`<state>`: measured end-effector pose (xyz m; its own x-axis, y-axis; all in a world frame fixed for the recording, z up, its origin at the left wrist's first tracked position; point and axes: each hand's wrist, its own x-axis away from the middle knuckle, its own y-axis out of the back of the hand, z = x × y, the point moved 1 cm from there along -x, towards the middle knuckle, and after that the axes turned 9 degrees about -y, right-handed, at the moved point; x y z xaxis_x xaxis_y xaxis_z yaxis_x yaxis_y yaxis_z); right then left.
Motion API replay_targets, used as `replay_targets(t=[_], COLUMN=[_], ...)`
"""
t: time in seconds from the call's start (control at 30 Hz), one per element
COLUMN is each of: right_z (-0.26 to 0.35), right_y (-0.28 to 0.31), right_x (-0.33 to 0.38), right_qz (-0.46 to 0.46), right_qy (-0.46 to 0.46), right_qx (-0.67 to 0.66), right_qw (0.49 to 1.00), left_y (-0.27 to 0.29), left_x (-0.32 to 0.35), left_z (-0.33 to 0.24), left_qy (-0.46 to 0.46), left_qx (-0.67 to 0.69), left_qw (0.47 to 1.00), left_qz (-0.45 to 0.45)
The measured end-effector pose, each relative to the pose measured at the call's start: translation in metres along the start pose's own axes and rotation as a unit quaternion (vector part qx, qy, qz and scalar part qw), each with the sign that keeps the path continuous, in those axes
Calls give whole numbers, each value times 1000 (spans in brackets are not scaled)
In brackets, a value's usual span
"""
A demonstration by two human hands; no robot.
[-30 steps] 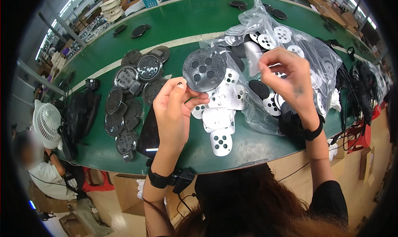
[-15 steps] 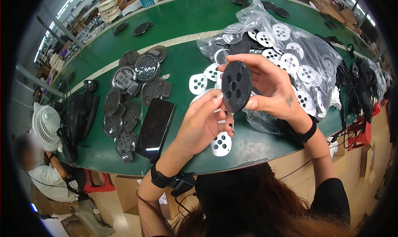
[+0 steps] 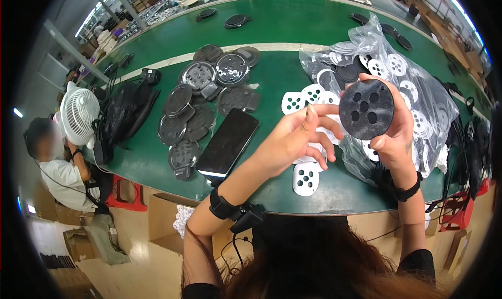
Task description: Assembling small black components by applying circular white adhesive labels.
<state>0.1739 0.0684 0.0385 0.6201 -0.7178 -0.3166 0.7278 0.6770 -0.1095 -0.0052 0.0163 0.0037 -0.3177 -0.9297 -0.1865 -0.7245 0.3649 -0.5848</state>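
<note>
My right hand (image 3: 401, 137) grips a round black disc (image 3: 377, 122) by its edge, thumb below and fingers behind. The disc's face is turned up, showing several round holes. Beside it, my left hand (image 3: 290, 142) is open, fingers spread and pointing at the disc; its fingertips come near the disc's left edge. Under and around the left hand lie several white plates with black holes or spots, one white plate (image 3: 305, 192) nearest me. Behind the right hand, a clear plastic bag (image 3: 361, 35) spills more white discs and a few black ones.
Left of my hands lie a black phone (image 3: 230, 144) and a pile of dark round housings (image 3: 180, 100). Farther left are a black bag (image 3: 125, 108), a white fan (image 3: 79, 113) and a seated person (image 3: 65, 176). Black cables (image 3: 465, 137) lie at the right edge of the green table (image 3: 272, 194).
The disc has turned to face me more squarely and shifted right in my right hand. My left hand has come away from its edge, and its fingers have spread. The view has swung left.
</note>
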Motion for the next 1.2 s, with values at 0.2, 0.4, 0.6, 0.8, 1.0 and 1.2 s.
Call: replay_targets(t=[0.2, 0.4, 0.6, 0.8, 1.0, 1.2], right_z=[2, 2, 12, 13, 9, 4], right_y=[0, 11, 14, 18, 30, 30], right_x=[2, 4, 9, 4, 3, 2], right_qz=[-17, -9, -42, -70, -55, -80], right_qy=[-4, 2, 2, -68, -102, -114], right_qx=[-23, -24, -3, -115, -180, -154], right_qw=[1000, 1000, 999, 989, 977, 978], left_y=[44, 84, 74, 49, 12, 4], left_x=[-3, 4, -5, -14, -3, 5], left_z=[-21, -18, -21, -23, -28, -28], left_qy=[-150, 26, -159, -201, -185, -151], left_qx=[-748, -880, -814, -515, -123, -94], left_qw=[624, 420, 504, 798, 963, 972], left_qz=[-169, -218, -241, -241, -150, -154])
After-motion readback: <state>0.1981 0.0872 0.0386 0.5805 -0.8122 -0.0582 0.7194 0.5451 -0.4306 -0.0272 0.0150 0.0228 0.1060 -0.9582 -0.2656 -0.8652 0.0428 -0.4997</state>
